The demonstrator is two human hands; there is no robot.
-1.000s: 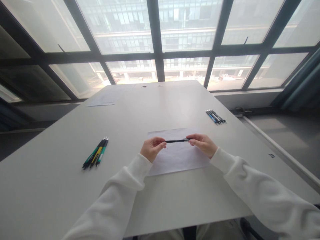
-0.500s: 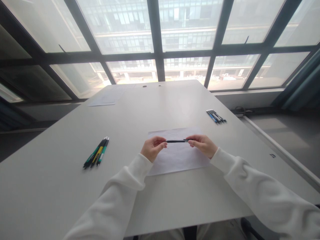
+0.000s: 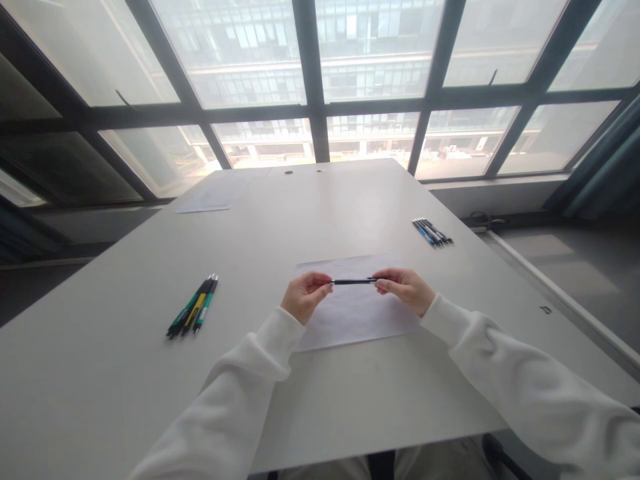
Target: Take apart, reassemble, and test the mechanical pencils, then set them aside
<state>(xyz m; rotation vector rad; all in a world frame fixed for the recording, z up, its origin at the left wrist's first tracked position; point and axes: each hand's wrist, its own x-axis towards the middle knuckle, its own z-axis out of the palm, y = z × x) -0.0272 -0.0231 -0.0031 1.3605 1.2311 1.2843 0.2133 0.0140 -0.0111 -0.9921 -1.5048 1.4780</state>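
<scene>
A thin black pen [image 3: 354, 281] is held level between both hands, just above a white sheet of paper [image 3: 357, 313] on the white table [image 3: 125, 373]. My left hand [image 3: 303, 297] pinches its left end with the fingertips. My right hand [image 3: 406, 289] pinches its right end. Both arms are in white sleeves.
Three pens, green, yellow and teal [image 3: 193, 313], lie together at the left. Several blue and dark pens [image 3: 432, 233] lie near the right edge. Another sheet of paper [image 3: 210, 198] rests at the far left corner. Large windows stand behind the table; floor drops away to the right.
</scene>
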